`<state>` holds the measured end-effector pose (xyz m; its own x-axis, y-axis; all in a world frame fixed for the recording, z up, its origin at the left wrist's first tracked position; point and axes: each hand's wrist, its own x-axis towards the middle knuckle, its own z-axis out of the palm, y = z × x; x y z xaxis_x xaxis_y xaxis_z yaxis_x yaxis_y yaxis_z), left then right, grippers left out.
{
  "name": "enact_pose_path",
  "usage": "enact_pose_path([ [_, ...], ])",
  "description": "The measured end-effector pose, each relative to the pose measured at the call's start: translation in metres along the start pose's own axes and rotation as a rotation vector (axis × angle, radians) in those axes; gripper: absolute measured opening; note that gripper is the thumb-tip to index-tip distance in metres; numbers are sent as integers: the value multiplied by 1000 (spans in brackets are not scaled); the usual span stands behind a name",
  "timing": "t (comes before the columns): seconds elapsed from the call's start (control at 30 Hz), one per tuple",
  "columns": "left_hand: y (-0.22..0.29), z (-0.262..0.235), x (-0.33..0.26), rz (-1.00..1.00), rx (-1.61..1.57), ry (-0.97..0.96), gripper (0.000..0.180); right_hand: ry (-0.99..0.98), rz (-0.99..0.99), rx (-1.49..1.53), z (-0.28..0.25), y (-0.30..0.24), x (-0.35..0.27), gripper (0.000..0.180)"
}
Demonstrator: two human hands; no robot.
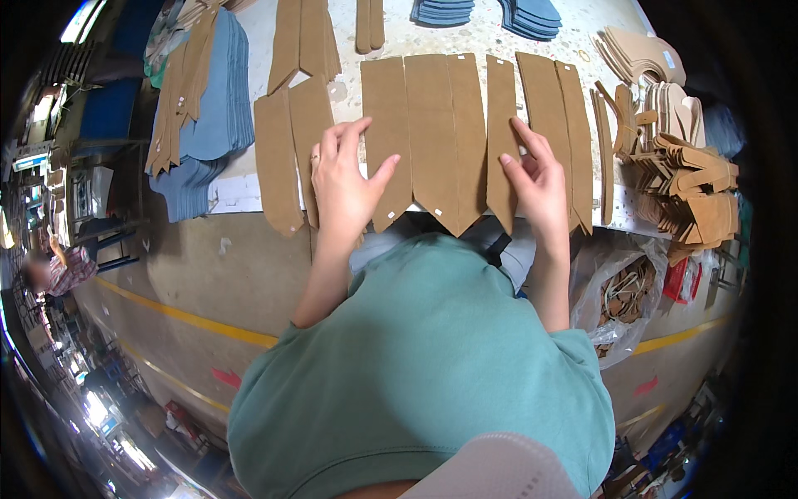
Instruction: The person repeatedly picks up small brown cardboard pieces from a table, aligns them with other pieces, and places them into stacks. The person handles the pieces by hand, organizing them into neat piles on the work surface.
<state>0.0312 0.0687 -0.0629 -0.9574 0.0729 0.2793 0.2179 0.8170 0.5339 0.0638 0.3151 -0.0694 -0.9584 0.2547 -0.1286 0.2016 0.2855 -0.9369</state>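
Observation:
Several long tan pieces with pointed lower ends lie side by side across the near edge of a pale worktable (465, 37). My left hand (345, 179) rests flat, fingers spread, on the wide tan piece (386, 112) and its neighbour (309, 125). My right hand (536, 179) lies with fingers apart on a narrow tan strip (500, 91), thumb against its inner edge. Between my hands sit two more tan pieces (449, 133). Neither hand has lifted anything.
Stacks of blue cut pieces (212, 100) with tan strips on top lie at the left. Piles of small tan cut shapes (690, 183) crowd the right edge. More blue stacks (528, 17) sit at the far side. A plastic bag of scraps (623, 295) hangs below the table.

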Motion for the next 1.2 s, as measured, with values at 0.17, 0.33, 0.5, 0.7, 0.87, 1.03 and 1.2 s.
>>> enact_pose_path([
  [0.17, 2, -6, -2, -26, -132, -39, 43, -83, 84, 610, 6, 0, 12, 53],
  [0.33, 7, -20, -3, -97, -270, -153, 42, -152, -86, 273, 27, 5, 13, 55],
  [0.5, 6, -22, -4, -81, -259, -167, 42, -93, -245, -37, 24, 1, 0, 49],
  [0.7, 4, -21, -5, -100, -312, -176, 39, 46, -197, 36, 6, -7, -17, 36],
  [0.87, 4, -20, -3, -117, -380, -174, 40, -131, 28, 497, 7, -3, -16, 49],
  [1.03, 2, -18, -1, -197, -575, -162, 39, -9, -143, 152, 31, 1, -6, 50],
  [1.2, -2, -14, 1, -240, -643, -154, 40, 110, -311, -261, 42, -4, 3, 49],
])
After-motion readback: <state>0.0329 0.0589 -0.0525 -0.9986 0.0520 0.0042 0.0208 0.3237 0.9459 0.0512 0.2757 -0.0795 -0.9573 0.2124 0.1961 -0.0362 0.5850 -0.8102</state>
